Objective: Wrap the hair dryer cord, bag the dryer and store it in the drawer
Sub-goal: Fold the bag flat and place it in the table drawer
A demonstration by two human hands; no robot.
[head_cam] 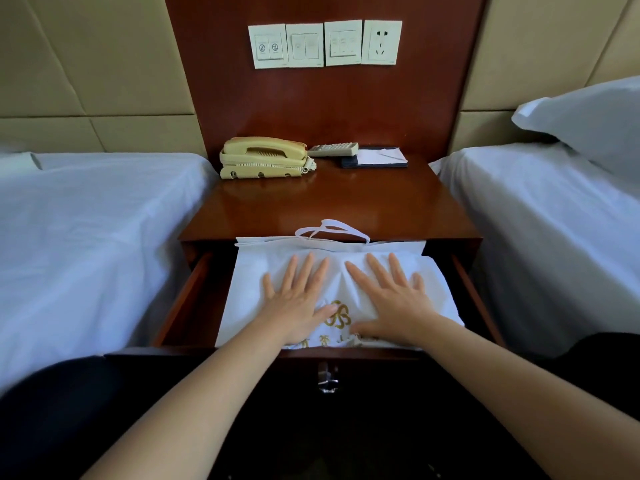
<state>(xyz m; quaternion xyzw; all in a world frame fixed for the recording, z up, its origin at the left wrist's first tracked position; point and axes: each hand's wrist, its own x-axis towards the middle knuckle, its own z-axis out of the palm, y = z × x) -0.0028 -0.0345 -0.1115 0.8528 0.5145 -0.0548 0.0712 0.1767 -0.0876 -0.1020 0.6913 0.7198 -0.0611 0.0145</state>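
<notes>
Reaching arms: both bare forearms extend forward and down from the lower edge of the view into the open drawer point(180, 299).
Left hand point(294, 303): palm down, fingers straight and spread, lying flat on the left half of the white drawstring bag point(249, 289); thumb points inward towards the gold print.
Right hand point(394, 306): palm down, fingers straight and spread, flat on the bag's right half; thumb lies near the bag's front edge.
Hands, state: both flat and unclenched, gripping nothing, just beside each other with the gold emblem between them.
Bag: lies in the drawer across most of its width; its drawstring point(332, 230) loops onto the front edge of the counter point(346, 202).
Bag contents: hidden by the fabric.
Drawer: pulled out of the wooden counter; metal handle point(327, 377) on its front.
Counter top: beige telephone point(265, 157) at back left; remote control point(333, 149) and notepad point(379, 156) at back right.
Surroundings: a white-sheeted bed on either side; switch plates point(325, 45) on the wood panel above.
</notes>
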